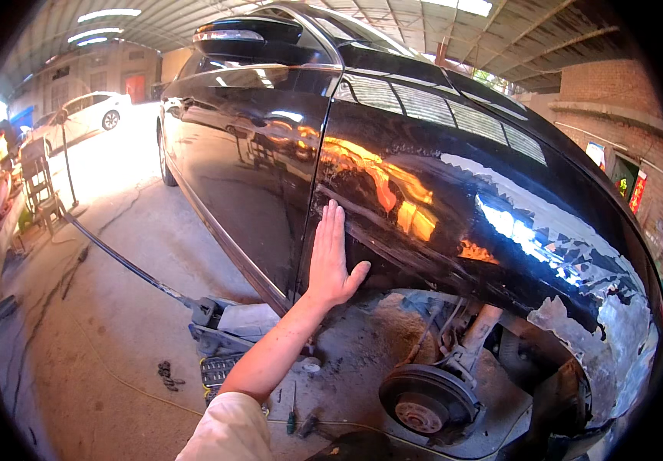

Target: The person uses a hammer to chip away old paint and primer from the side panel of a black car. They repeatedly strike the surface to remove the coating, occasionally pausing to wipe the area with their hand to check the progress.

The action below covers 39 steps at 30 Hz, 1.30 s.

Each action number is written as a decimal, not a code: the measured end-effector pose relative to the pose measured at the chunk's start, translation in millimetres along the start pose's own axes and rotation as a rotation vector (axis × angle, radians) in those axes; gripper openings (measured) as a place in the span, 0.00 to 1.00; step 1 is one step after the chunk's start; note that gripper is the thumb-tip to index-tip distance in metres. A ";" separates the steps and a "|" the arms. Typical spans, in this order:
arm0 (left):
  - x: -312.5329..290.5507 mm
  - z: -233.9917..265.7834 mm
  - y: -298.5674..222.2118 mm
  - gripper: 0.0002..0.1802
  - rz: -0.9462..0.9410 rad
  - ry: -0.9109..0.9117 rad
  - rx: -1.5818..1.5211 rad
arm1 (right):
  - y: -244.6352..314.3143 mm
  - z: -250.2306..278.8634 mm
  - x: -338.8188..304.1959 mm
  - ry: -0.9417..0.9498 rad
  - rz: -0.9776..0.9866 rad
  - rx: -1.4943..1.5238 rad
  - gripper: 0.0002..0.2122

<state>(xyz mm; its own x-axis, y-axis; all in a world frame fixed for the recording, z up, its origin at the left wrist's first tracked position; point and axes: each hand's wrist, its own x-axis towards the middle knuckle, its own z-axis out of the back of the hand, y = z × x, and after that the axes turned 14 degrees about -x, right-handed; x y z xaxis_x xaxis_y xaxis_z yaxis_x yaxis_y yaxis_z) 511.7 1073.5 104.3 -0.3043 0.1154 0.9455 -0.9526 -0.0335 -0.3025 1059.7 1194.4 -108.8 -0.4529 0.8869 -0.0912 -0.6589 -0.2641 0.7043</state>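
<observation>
My left hand (333,257) lies flat against the black front fender (393,173), close behind the seam with the door (251,138). Its fingers are stretched upward and held together, the thumb out to the right; nothing is in it. Scuffs and a crease run along the fender beside the fingertips. Farther right, the fender's paint is scraped and peeling, with a torn grey patch (623,346) near the front edge. Below, the wheel is off and a bare brake disc (427,403) shows in the arch. My right hand is out of view.
A floor jack (228,323) stands by the car's sill, its long handle (128,257) reaching left. On the floor lie a tool case (220,373), a screwdriver (291,419) and a thin cable (139,390). A chair (38,180) and white car (89,111) stand farther off.
</observation>
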 end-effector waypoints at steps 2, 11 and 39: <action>-2.2 -2.3 2.4 0.52 -0.005 -0.008 -0.007 | -15.2 -5.0 0.9 0.007 -0.024 0.006 0.26; -4.1 1.7 2.3 0.52 -0.031 -0.016 0.015 | -16.8 -33.2 26.5 0.190 0.003 0.024 0.26; -12.0 -3.1 30.5 0.49 -0.065 0.017 -0.110 | -164.3 -280.5 160.8 0.766 0.677 -0.659 0.25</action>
<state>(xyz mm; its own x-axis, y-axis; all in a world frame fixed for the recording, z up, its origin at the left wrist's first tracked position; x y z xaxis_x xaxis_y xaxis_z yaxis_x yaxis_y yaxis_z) 486.3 1074.1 83.3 -0.2408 0.1305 0.9618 -0.9639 0.0840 -0.2528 926.8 1274.1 -436.6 -0.9141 0.0999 -0.3930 -0.2295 -0.9265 0.2981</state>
